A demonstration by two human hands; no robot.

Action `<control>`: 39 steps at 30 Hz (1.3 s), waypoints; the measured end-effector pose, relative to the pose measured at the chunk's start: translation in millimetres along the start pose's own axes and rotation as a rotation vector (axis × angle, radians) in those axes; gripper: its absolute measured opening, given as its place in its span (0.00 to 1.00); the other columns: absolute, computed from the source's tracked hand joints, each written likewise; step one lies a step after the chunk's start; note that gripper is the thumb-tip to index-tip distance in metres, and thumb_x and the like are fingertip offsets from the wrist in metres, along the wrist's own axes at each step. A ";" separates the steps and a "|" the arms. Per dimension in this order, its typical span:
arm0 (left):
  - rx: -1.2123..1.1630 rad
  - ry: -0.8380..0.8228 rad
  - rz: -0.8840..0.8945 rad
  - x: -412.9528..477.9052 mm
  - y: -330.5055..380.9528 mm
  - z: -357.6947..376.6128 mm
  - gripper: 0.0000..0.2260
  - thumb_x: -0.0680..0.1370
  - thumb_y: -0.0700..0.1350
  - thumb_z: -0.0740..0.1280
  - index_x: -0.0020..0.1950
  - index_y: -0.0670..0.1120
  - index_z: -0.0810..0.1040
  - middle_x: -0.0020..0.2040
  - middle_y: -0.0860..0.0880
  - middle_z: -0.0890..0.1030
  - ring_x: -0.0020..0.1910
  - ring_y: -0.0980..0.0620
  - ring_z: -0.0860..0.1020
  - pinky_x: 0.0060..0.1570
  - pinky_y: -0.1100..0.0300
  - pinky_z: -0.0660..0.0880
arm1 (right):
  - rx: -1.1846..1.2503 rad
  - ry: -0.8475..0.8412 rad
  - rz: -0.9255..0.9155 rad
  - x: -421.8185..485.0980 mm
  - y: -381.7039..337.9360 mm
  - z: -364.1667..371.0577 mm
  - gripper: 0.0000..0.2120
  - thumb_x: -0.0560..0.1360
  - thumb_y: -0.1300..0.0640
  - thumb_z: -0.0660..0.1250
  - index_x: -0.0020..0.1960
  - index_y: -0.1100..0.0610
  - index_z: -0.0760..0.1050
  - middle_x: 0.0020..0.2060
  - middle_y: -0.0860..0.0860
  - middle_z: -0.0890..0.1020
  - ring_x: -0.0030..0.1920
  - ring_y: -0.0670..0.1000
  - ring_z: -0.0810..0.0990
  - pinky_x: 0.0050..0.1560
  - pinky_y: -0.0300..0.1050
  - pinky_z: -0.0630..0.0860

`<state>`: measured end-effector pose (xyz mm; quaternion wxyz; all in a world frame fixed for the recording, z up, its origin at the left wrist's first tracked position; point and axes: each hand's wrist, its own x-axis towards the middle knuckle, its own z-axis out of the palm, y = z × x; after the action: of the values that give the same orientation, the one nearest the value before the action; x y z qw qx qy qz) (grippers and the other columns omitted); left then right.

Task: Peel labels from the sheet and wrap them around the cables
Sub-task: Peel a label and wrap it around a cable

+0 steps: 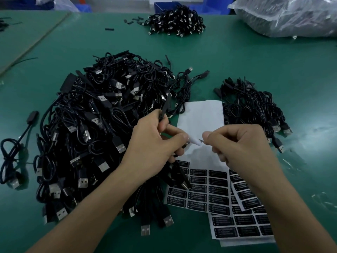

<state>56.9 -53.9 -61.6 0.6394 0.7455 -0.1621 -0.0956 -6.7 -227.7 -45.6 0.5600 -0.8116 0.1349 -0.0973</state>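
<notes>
We hold a white label (194, 141) between our two hands, just above the sheet (200, 115), whose upper part is bare. Our left hand (155, 148) pinches the label's left end and grips a black cable (164, 108), whose end sticks up past the thumb. Our right hand (242, 145) pinches the other end, fingers curled. A big heap (102, 125) lies to the left and a smaller pile (255, 106) to the right, on the green table (273, 70).

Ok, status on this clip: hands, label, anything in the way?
Left hand grips a cable. Right hand pinches a white label held between both hands. Label sheet lies underneath; nothing blocks the hands.
</notes>
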 end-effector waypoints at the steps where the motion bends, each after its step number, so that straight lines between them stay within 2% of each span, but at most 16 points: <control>1: 0.009 0.009 0.017 -0.4 0.4 0.4 0.22 0.75 0.33 0.72 0.40 0.47 0.58 0.40 0.46 0.86 0.28 0.49 0.81 0.25 0.62 0.73 | 0.034 -0.031 0.048 -0.6 -0.9 1.3 0.09 0.71 0.51 0.73 0.34 0.53 0.84 0.25 0.49 0.79 0.24 0.44 0.72 0.25 0.34 0.67; 7: 0.057 0.027 0.107 -1.2 -0.1 3.0 0.22 0.74 0.36 0.74 0.38 0.48 0.60 0.40 0.50 0.87 0.28 0.50 0.82 0.25 0.64 0.73 | 0.170 -0.081 0.236 -1.3 -4.4 9.5 0.11 0.72 0.51 0.72 0.36 0.55 0.85 0.26 0.50 0.80 0.23 0.45 0.72 0.20 0.33 0.62; 12: 0.109 -0.004 0.163 -2.5 -0.6 3.3 0.20 0.73 0.36 0.76 0.41 0.36 0.62 0.39 0.53 0.87 0.30 0.47 0.83 0.28 0.64 0.75 | 0.226 -0.110 0.320 -0.8 -5.2 9.7 0.11 0.67 0.49 0.73 0.35 0.58 0.84 0.25 0.50 0.78 0.22 0.45 0.71 0.18 0.34 0.60; 13: 0.110 -0.009 0.176 -3.1 -0.4 3.6 0.20 0.73 0.36 0.76 0.41 0.35 0.62 0.39 0.54 0.87 0.30 0.46 0.82 0.28 0.62 0.77 | 0.242 -0.114 0.329 -0.6 -4.9 9.3 0.11 0.68 0.50 0.73 0.35 0.58 0.84 0.26 0.50 0.78 0.22 0.45 0.71 0.18 0.34 0.60; 16: 0.113 -0.023 0.198 -6.0 1.1 5.5 0.21 0.72 0.37 0.76 0.39 0.38 0.61 0.40 0.54 0.86 0.31 0.39 0.79 0.31 0.43 0.79 | 0.295 -0.130 0.339 0.6 -4.0 8.1 0.11 0.68 0.52 0.75 0.33 0.59 0.84 0.26 0.51 0.78 0.23 0.45 0.71 0.18 0.34 0.61; 18: 0.119 -0.034 0.199 -7.5 2.3 6.3 0.23 0.71 0.38 0.76 0.37 0.43 0.59 0.40 0.55 0.86 0.32 0.37 0.79 0.32 0.40 0.78 | 0.294 -0.126 0.308 1.5 -3.1 7.7 0.09 0.67 0.54 0.75 0.30 0.57 0.83 0.26 0.51 0.78 0.23 0.45 0.71 0.19 0.34 0.62; 22: 0.096 -0.034 0.198 -7.4 2.5 5.5 0.24 0.71 0.42 0.78 0.37 0.44 0.60 0.38 0.52 0.85 0.31 0.40 0.79 0.31 0.46 0.79 | 0.296 -0.100 0.224 2.6 -0.2 7.8 0.08 0.69 0.60 0.72 0.30 0.56 0.83 0.25 0.50 0.77 0.24 0.44 0.70 0.21 0.34 0.63; 25: 0.097 -0.011 0.171 -7.5 4.5 5.8 0.23 0.71 0.53 0.75 0.36 0.49 0.61 0.33 0.49 0.81 0.29 0.41 0.76 0.29 0.47 0.77 | 0.338 -0.090 0.185 2.7 0.6 7.3 0.04 0.66 0.60 0.71 0.35 0.57 0.85 0.26 0.50 0.77 0.25 0.44 0.69 0.23 0.34 0.64; 26: 0.090 -0.011 0.163 -7.3 5.0 6.1 0.21 0.72 0.55 0.73 0.35 0.51 0.61 0.30 0.50 0.77 0.26 0.44 0.73 0.27 0.51 0.75 | 0.345 -0.087 0.175 2.9 1.3 6.9 0.04 0.67 0.60 0.72 0.36 0.57 0.85 0.26 0.50 0.77 0.25 0.44 0.70 0.23 0.34 0.65; 27: 0.065 -0.013 0.160 -7.0 4.8 6.6 0.19 0.74 0.56 0.70 0.35 0.51 0.62 0.28 0.51 0.72 0.25 0.49 0.69 0.26 0.60 0.72 | 0.346 -0.083 0.169 3.1 1.5 6.8 0.05 0.69 0.61 0.72 0.36 0.56 0.85 0.26 0.49 0.77 0.25 0.44 0.70 0.24 0.34 0.66; 29: 0.018 -0.022 0.132 -5.3 4.0 6.5 0.17 0.80 0.53 0.61 0.35 0.47 0.64 0.28 0.53 0.66 0.25 0.56 0.63 0.27 0.69 0.67 | 0.351 -0.073 0.165 3.0 1.7 7.0 0.08 0.72 0.63 0.72 0.36 0.54 0.86 0.27 0.49 0.78 0.26 0.44 0.70 0.25 0.34 0.67; 31: 0.022 -0.026 0.093 -3.4 2.9 4.7 0.18 0.81 0.52 0.54 0.36 0.43 0.64 0.28 0.54 0.65 0.26 0.57 0.62 0.27 0.68 0.63 | 0.364 -0.064 0.153 3.2 1.0 7.6 0.08 0.72 0.63 0.72 0.36 0.54 0.86 0.27 0.50 0.77 0.27 0.45 0.69 0.25 0.34 0.66; 33: -0.001 -0.026 0.055 -2.6 2.7 3.2 0.18 0.81 0.52 0.51 0.37 0.43 0.68 0.28 0.57 0.67 0.25 0.60 0.64 0.26 0.69 0.64 | 0.383 -0.057 0.141 3.0 -0.6 7.5 0.06 0.71 0.62 0.73 0.37 0.54 0.86 0.27 0.50 0.76 0.27 0.45 0.68 0.25 0.33 0.66; 39: -0.061 -0.039 0.063 1.5 1.3 2.9 0.15 0.81 0.50 0.58 0.39 0.46 0.78 0.28 0.54 0.66 0.25 0.58 0.61 0.25 0.70 0.61 | 0.427 -0.038 0.136 2.4 -2.3 6.8 0.08 0.72 0.64 0.73 0.37 0.54 0.86 0.28 0.52 0.75 0.28 0.47 0.67 0.25 0.35 0.65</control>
<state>57.1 -57.3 -60.7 0.6612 0.7181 -0.1951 -0.0950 -2.1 -221.7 -45.8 0.7269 -0.6653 0.1553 -0.0703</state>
